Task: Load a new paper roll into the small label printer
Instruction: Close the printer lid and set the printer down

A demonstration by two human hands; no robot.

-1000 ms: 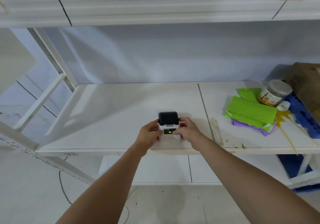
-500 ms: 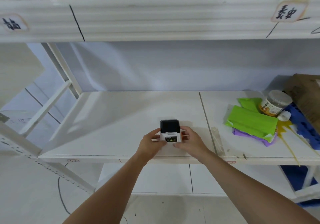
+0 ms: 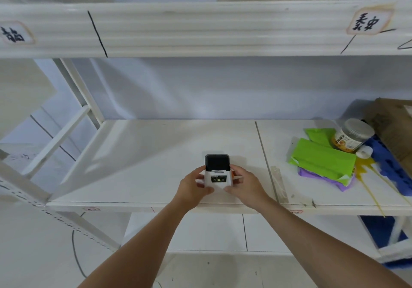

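Both hands closed around one thing — left hand (image 3: 193, 184) cupping the left side, right hand (image 3: 244, 184) cupping the right side, fingers curled onto the side walls and thumbs tucked under the front edge of the small white boxy label printer (image 3: 218, 171). Sits near the front edge of the white shelf board (image 3: 145, 154), roughly mid-shelf, dark lid or window on top facing up, small dark panel with a lit yellowish indicator on the front face. Orange tab just visible at the right side beside the right fingers; possibly the lid release, though too small to confirm.

Likely light, rigid and smooth-shelled plastic — apt to slide on the painted board, so best pinned by the two side walls as now, with one hand freed for the lid. Hinge and lid probably the delicate parts; no prying by the dark top. No fresh paper roll identifiable anywhere in view.

Writing on the printer panel too small to read. Further right, well apart: folded bright green paper sheets (image 3: 322, 157) over purple ones, a round clear jar with grey lid and orange label (image 3: 352, 137), print unreadable. Handwritten characters on paper tags stuck to the upper shelf beam (image 3: 200, 29), one at far left, one at right, not legible with confidence.
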